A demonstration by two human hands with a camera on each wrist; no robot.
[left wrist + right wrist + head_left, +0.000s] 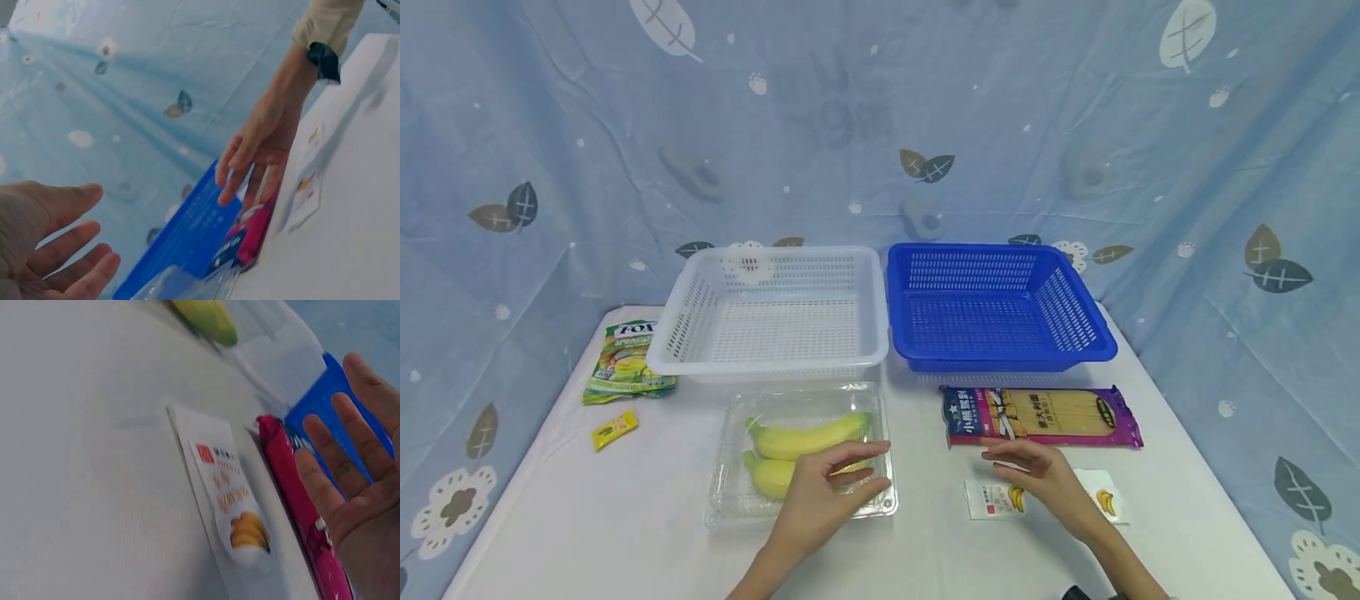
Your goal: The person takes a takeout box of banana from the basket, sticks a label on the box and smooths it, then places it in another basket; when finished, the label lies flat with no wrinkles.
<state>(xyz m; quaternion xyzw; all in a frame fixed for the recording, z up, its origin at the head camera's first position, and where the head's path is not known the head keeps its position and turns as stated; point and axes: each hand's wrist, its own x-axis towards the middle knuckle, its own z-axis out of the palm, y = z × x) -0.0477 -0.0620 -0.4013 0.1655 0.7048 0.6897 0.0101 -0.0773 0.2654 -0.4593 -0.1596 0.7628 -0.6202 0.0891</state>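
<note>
My left hand hovers over the right front part of a clear plastic clamshell box, fingers loosely bent and holding nothing. Two bananas lie in that box, the nearer one partly hidden by the hand. My right hand hangs with spread, relaxed fingers above a white paper packet printed with bananas; it too holds nothing. Just beyond its fingertips lies a purple pack of pasta. In the right wrist view the packet shows folded, lying flat beside the magenta edge of the pasta pack.
Behind the box stands a white plastic basket, and to its right a blue basket. A green Fox's candy bag lies at the left edge, with a small yellow sachet in front of it. Patterned blue cloth hangs around the table.
</note>
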